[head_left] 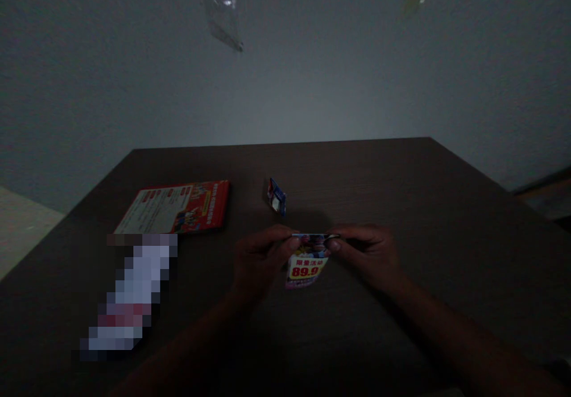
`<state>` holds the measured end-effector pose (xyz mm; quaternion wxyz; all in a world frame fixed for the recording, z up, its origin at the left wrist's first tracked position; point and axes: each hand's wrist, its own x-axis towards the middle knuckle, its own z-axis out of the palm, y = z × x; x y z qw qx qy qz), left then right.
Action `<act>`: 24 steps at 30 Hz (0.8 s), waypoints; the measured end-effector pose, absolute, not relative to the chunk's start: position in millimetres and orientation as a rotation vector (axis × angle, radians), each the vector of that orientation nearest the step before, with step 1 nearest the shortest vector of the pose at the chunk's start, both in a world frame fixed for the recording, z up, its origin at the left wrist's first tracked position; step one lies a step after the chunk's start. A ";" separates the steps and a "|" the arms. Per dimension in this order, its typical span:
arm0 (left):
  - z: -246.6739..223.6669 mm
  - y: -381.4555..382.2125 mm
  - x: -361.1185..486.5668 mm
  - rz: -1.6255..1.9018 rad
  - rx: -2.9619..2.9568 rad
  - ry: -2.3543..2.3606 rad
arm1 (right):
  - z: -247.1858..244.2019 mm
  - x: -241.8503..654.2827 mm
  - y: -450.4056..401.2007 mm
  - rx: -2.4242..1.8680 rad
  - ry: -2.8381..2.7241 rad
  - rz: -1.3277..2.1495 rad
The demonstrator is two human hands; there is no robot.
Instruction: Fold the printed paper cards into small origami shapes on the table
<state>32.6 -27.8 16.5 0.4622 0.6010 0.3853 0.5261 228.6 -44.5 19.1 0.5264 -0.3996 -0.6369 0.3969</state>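
A printed paper leaflet (pixel 307 269) with "89.9" in red on yellow is held up over the table between my two hands. Its top edge looks folded over. My left hand (pixel 263 257) pinches the left end of that edge between thumb and fingers. On the other end, my right hand (pixel 368 253) closes the same way. Just beyond the hands, a small folded piece of printed paper (pixel 277 197), blue, red and white, stands partly upright on the table.
The dark wooden table (pixel 357 177) meets a grey wall (pixel 312 87) at its far edge. A stack of red and white printed leaflets (pixel 178 208) lies at left. Nearer me is a long pale item, pixelated (pixel 134 293). Clear plastic (pixel 222 4) hangs on the wall.
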 end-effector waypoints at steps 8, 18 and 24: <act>16.5 -27.6 31.7 1.289 1.491 0.923 | 20.1 227.1 -44.7 -0.968 -1.517 0.932; 13.5 -28.8 30.7 1.307 1.534 0.978 | 19.6 225.4 -46.2 -0.919 -1.466 0.963; 14.9 -30.8 31.4 1.307 1.497 1.021 | 21.4 224.2 -45.7 -0.870 -1.454 1.022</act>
